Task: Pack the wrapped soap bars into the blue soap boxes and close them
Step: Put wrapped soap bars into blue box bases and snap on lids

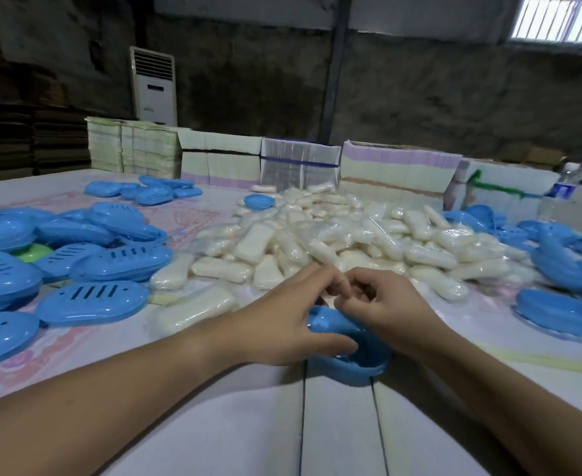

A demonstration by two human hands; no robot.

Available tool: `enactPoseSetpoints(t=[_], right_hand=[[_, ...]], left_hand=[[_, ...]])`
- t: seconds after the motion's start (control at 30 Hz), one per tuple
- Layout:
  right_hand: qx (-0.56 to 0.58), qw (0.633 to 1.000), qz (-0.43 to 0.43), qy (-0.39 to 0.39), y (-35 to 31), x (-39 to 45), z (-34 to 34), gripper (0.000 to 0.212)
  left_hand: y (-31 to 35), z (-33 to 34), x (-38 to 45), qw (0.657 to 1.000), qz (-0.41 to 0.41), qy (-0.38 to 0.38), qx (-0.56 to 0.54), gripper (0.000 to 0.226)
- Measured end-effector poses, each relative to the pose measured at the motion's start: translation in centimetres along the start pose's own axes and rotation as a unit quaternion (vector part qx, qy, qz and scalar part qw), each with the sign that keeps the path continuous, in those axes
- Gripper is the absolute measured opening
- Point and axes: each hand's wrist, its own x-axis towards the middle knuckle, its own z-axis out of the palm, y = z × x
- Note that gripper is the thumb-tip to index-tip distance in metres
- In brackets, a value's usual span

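Bottom centre of the frame, at the near table edge (214, 424): both hands work one blue soap box (348, 352), lid partly over the base, not seated. Left hand (293, 321) lies over the box's left side, thumb along the lower rim, fingers curled up over the far end. Right hand (382, 310) comes in from the right, fingertips bunched against the left hand's fingertips at the far end of the box, looks like a pinch on the lid edge; can't tell if a soap bar is inside, hands cover it. Both forearms run in low from the bottom corners, wrists roughly flat, converging on the box. Handling guess: box is thin moulded plastic, light, stiff but springy, glossy so a bit slippery; best held by the rim on the long sides, then pressed at the ends to snap shut. Pile of wrapped soap bars (334, 231) sits mid-frame just beyond the hands, each bar film-wrapped; likely firm, modest weight, slick film, so grip across the short width. More blue boxes (87, 300) spread over the left of the frame, slotted faces up, one green piece (34, 252) among them; another blue heap (564, 269) at the right edge. Stacked flat cartons (300, 166) line the back of the table, bottle (564, 187) at upper right.
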Motion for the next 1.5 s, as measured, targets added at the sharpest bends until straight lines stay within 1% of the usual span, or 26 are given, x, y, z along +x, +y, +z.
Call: enactPoseSetpoints(t=[0.07, 0.13, 0.2, 0.3, 0.37, 0.4, 0.43, 0.5, 0.53, 0.57, 0.6, 0.67, 0.77, 0.87, 0.93, 1.07, 1.13, 1.23, 1.3, 1.37, 1.5], right_hand=[[-0.012, 1.000, 0.014, -0.008, 0.2, 0.1, -0.3, 0.018], [-0.037, 0.999, 0.028, 0.007, 0.6, 0.3, -0.6, 0.013], [-0.053, 0.997, 0.041, 0.046, 1.2, 0.6, -1.2, 0.011], [-0.058, 0.988, 0.073, 0.125, 2.3, 1.0, -2.7, 0.011], [-0.084, 0.979, 0.095, 0.159, 3.4, 1.1, -3.9, 0.018], [-0.109, 0.976, 0.104, 0.156, 4.0, 1.1, -4.5, 0.024], [-0.139, 0.974, 0.114, 0.137, 4.6, 1.1, -4.8, 0.032], [-0.180, 0.971, 0.143, 0.066, 5.5, 1.0, -4.8, 0.050], [-0.198, 0.968, 0.155, 0.029, 5.9, 1.0, -4.5, 0.055], [-0.219, 0.962, 0.160, 0.002, 6.2, 0.9, -4.1, 0.057], [-0.238, 0.958, 0.162, -0.008, 6.2, 0.9, -3.9, 0.057], [-0.275, 0.947, 0.163, -0.011, 6.0, 1.3, -3.9, 0.056], [-0.339, 0.931, 0.131, -0.040, 5.6, 1.9, -4.4, 0.054], [-0.305, 0.947, 0.102, -0.025, 5.9, 1.1, -4.7, 0.050], [-0.259, 0.960, 0.106, -0.019, 6.1, 0.3, -5.2, 0.053], [-0.235, 0.967, 0.094, -0.037, 6.2, -0.1, -5.5, 0.066], [-0.224, 0.970, 0.080, -0.043, 6.0, 0.0, -5.2, 0.067], [-0.238, 0.968, 0.065, -0.034, 5.6, 0.3, -5.1, 0.066], [-0.231, 0.971, 0.053, -0.018, 5.4, 0.3, -5.4, 0.068], [-0.187, 0.981, 0.040, 0.014, 5.3, 0.1, -5.7, 0.066], [-0.085, 0.989, 0.017, 0.123, 4.1, 0.0, -5.9, 0.055]], left_hand=[[-0.1, -0.1, 0.1, 1.000, 0.000, -0.005, 0.008, 0.043], [-0.1, -0.5, 0.1, 1.000, -0.007, -0.002, 0.015, 0.042], [-0.1, -1.0, -0.1, 0.999, -0.019, -0.027, -0.001, 0.043], [0.0, -1.2, -0.3, 0.995, -0.022, -0.096, 0.002, 0.046], [-0.2, -1.1, -0.3, 0.995, -0.028, -0.099, 0.003, 0.047], [-0.3, -1.0, -0.3, 0.995, -0.033, -0.090, 0.007, 0.048], [-0.4, -0.9, -0.2, 0.996, -0.037, -0.081, 0.015, 0.048], [-0.6, -0.8, -0.1, 0.996, -0.044, -0.072, 0.032, 0.049], [-0.6, -0.8, -0.2, 0.995, -0.048, -0.073, 0.038, 0.051], [-0.7, -0.8, -0.2, 0.994, -0.054, -0.081, 0.041, 0.055], [-0.8, -0.9, -0.3, 0.993, -0.059, -0.095, 0.039, 0.058], [-0.9, -1.4, -0.4, 0.990, -0.067, -0.121, 0.026, 0.061], [-1.2, -1.9, -0.3, 0.991, -0.065, -0.119, 0.010, 0.060], [-1.6, -1.8, -0.2, 0.994, -0.066, -0.091, 0.006, 0.060], [-1.8, -1.5, -0.1, 0.995, -0.062, -0.079, 0.007, 0.058], [-1.8, -1.0, 0.2, 0.995, -0.067, -0.070, 0.018, 0.060], [-1.6, -0.6, 0.3, 0.995, -0.070, -0.068, 0.022, 0.060], [-1.5, -0.2, 0.4, 0.996, -0.074, -0.056, 0.009, 0.059], [-1.5, -0.1, 0.4, 0.996, -0.078, -0.050, 0.003, 0.059], [-1.6, -0.1, 0.5, 0.996, -0.080, -0.049, 0.003, 0.059], [-1.7, 0.0, 0.5, 0.996, -0.079, -0.047, 0.006, 0.058]])
